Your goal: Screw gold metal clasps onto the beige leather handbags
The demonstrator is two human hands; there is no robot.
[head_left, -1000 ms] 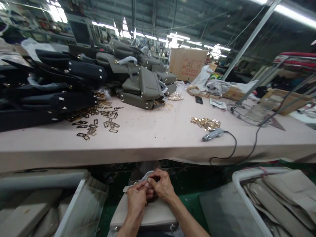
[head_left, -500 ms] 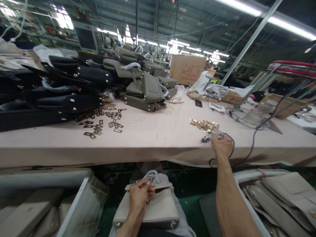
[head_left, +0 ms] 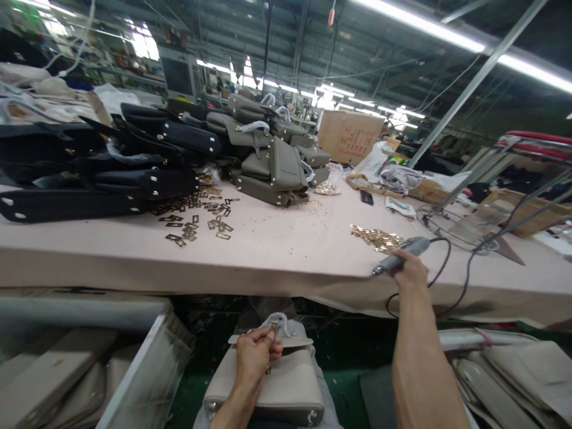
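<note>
A beige handbag [head_left: 286, 387] lies on my lap below the table edge. My left hand [head_left: 255, 353] is closed on a small metal fitting [head_left: 272, 329] at the bag's top. My right hand [head_left: 409, 271] is up at the front edge of the pink table [head_left: 277, 250], fingers wrapped round a grey corded hand tool [head_left: 400, 257] whose tip points left. A heap of gold metal parts [head_left: 378, 237] lies just behind the tool.
Stacks of black bags [head_left: 111, 167] and olive bags [head_left: 272, 155] fill the table's back left, with loose buckles [head_left: 196, 217] in front. A cardboard box [head_left: 351, 136] stands behind. Bins of beige pieces sit at lower left [head_left: 67, 381] and lower right [head_left: 513, 375].
My right hand left the bag, reached to the table and has lifted the corded tool off it. My left hand stays on the fitting. The camera tilted up slightly.
</note>
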